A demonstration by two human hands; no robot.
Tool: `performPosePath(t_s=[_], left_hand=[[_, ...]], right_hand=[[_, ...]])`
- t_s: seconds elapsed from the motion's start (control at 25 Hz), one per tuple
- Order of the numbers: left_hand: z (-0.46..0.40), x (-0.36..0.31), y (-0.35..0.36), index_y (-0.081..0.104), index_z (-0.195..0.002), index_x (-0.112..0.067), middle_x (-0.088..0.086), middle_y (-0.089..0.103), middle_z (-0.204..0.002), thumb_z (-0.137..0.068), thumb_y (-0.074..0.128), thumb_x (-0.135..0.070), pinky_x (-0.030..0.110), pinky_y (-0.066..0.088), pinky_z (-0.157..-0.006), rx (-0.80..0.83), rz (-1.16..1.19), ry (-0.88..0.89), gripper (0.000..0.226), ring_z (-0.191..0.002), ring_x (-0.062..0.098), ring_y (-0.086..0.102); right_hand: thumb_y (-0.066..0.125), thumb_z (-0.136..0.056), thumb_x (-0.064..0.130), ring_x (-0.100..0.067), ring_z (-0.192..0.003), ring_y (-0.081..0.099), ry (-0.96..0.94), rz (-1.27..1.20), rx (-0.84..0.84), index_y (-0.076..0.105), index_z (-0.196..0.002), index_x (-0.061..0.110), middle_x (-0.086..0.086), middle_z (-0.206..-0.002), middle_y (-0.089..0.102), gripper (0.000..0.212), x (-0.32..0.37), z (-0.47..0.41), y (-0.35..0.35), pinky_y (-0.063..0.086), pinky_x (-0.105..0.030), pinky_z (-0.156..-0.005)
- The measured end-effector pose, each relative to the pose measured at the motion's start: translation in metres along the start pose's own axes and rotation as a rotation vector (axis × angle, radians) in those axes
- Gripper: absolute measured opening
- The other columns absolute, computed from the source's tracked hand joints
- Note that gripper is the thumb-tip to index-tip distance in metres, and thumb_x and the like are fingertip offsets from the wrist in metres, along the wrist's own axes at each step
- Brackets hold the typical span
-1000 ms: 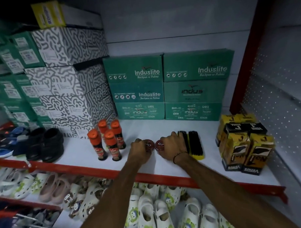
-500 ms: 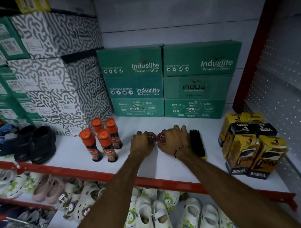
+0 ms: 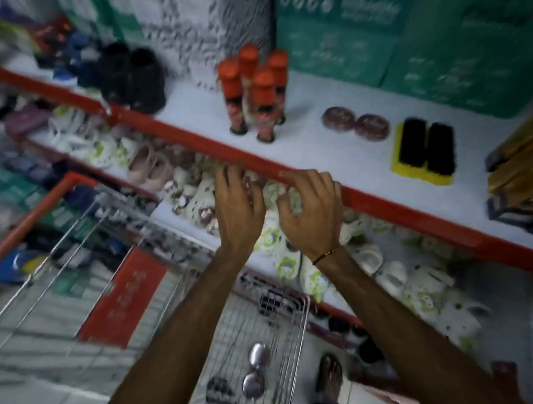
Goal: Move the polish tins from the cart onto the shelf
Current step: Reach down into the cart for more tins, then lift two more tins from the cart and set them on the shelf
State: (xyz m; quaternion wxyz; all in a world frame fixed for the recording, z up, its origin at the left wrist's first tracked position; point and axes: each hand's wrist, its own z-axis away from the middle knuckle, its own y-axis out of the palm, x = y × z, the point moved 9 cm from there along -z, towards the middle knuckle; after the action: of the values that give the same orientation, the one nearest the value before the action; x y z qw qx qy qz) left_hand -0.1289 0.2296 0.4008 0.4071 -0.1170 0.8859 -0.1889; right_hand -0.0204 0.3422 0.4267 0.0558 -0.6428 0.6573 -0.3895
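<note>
Two round dark-red polish tins (image 3: 338, 118) (image 3: 372, 127) lie side by side on the white shelf (image 3: 333, 157), between the orange-capped bottles and the brushes. My left hand (image 3: 240, 208) and my right hand (image 3: 311, 212) hover empty, fingers loosely curled, just below the shelf's red front edge (image 3: 380, 201). Below them is the wire cart (image 3: 264, 338), where two silvery round tins (image 3: 258, 354) (image 3: 253, 383) and a dark one (image 3: 219, 388) lie on the mesh floor. The frame is blurred.
Several orange-capped bottles (image 3: 255, 90) stand left of the tins. Black brushes on a yellow base (image 3: 423, 154) lie to the right, with yellow boxes (image 3: 518, 169) at the far right. Green cartons (image 3: 404, 40) line the back. Black shoes (image 3: 134, 76) sit left. White clogs (image 3: 367, 258) fill the lower shelf.
Both hands have let go of the two red tins and pulled back off the shelf to below its red edge. The view has swung down, bringing the cart into sight.
</note>
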Motion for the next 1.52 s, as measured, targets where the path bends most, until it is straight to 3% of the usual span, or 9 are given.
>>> performPosePath(t_s=[0.12,0.36,0.56,0.64,0.76,0.88,1.04,1.24,1.52], left_hand=[[0.094,0.113,-0.005,0.055,-0.121,0.004,0.024,0.055,-0.118,-0.093,0.053,-0.008,0.044,0.05,-0.089,0.188,-0.225,-0.214,0.03,-0.107,0.039,0.057],[0.345,0.271,0.035,0.02,-0.155,-0.006,0.026,0.032,-0.152,-0.089,0.066,-0.023,0.049,0.046,-0.103,1.095,-0.598,-0.726,0.082,-0.132,0.043,0.044],[0.5,0.306,0.081,0.029,-0.153,-0.01,0.017,0.037,-0.15,-0.093,0.062,-0.037,0.037,0.043,-0.109,1.411,-0.558,-0.936,0.074,-0.134,0.029,0.046],[0.536,0.31,0.095,0.029,-0.153,-0.008,0.016,0.038,-0.153,-0.093,0.066,-0.036,0.026,0.049,-0.102,1.405,-0.511,-1.006,0.076,-0.123,0.013,0.051],[0.547,0.32,0.098,0.038,-0.142,-0.016,0.009,0.053,-0.138,-0.079,0.07,-0.049,0.045,0.045,-0.099,1.359,-0.66,-0.931,0.078,-0.122,0.03,0.056],[0.53,0.325,0.087,0.044,-0.135,-0.012,0.011,0.054,-0.13,-0.075,0.074,-0.046,0.045,0.05,-0.095,1.348,-0.63,-0.995,0.075,-0.119,0.035,0.057],[0.46,0.339,0.04,0.049,-0.128,-0.014,0.015,0.051,-0.13,-0.062,0.084,-0.041,0.051,0.057,-0.089,1.189,-0.549,-1.07,0.08,-0.117,0.039,0.055],[0.296,0.291,-0.04,0.055,-0.132,-0.017,0.016,0.052,-0.124,-0.057,0.078,-0.038,0.046,0.057,-0.086,0.797,-0.513,-0.823,0.082,-0.11,0.04,0.059],[0.083,0.177,-0.105,0.062,-0.11,-0.021,0.006,0.069,-0.1,-0.055,0.082,-0.039,0.037,0.055,-0.074,0.368,-0.298,-0.446,0.061,-0.094,0.027,0.067]], right_hand=[[0.064,-0.08,0.022,-0.027,-0.091,0.06,-0.055,-0.084,0.3,0.069,-0.105,0.016,-0.003,-0.101,0.071,0.026,0.019,0.102,0.074,0.046,-0.041,-0.078],[0.049,-0.076,0.045,-0.039,-0.12,0.055,-0.004,0.109,1.365,0.048,-0.139,0.016,-0.015,-0.132,0.059,0.07,-0.043,0.342,0.239,0.047,-0.049,-0.098],[0.057,-0.092,0.028,-0.038,-0.142,0.029,-0.033,0.291,1.754,0.031,-0.149,0.021,-0.015,-0.154,0.031,0.064,-0.089,0.461,0.292,0.03,-0.054,-0.112],[0.056,-0.093,0.02,-0.041,-0.139,0.03,-0.061,0.277,1.763,0.033,-0.147,0.023,-0.016,-0.153,0.031,0.059,-0.088,0.489,0.307,0.034,-0.058,-0.107],[0.054,-0.095,0.021,-0.042,-0.135,0.033,-0.081,0.276,1.732,0.036,-0.144,0.027,-0.015,-0.152,0.03,0.053,-0.084,0.515,0.317,0.04,-0.059,-0.101],[0.056,-0.094,0.016,-0.042,-0.128,0.041,-0.096,0.316,1.622,0.043,-0.136,0.022,-0.016,-0.144,0.037,0.045,-0.089,0.51,0.319,0.048,-0.053,-0.093],[0.069,-0.079,0.026,-0.039,-0.111,0.052,0.115,0.158,1.398,0.05,-0.118,0.02,-0.016,-0.123,0.049,0.045,-0.08,0.446,0.306,0.057,-0.046,-0.077],[0.08,-0.058,0.033,-0.041,-0.114,0.051,0.279,-0.083,1.104,0.054,-0.125,0.021,-0.016,-0.124,0.053,0.073,-0.021,0.289,0.269,0.055,-0.05,-0.085],[0.079,-0.058,0.044,-0.03,-0.103,0.059,0.08,-0.276,0.57,0.061,-0.121,0.029,-0.006,-0.112,0.056,0.067,0.063,0.074,0.151,0.055,-0.044,-0.084]])
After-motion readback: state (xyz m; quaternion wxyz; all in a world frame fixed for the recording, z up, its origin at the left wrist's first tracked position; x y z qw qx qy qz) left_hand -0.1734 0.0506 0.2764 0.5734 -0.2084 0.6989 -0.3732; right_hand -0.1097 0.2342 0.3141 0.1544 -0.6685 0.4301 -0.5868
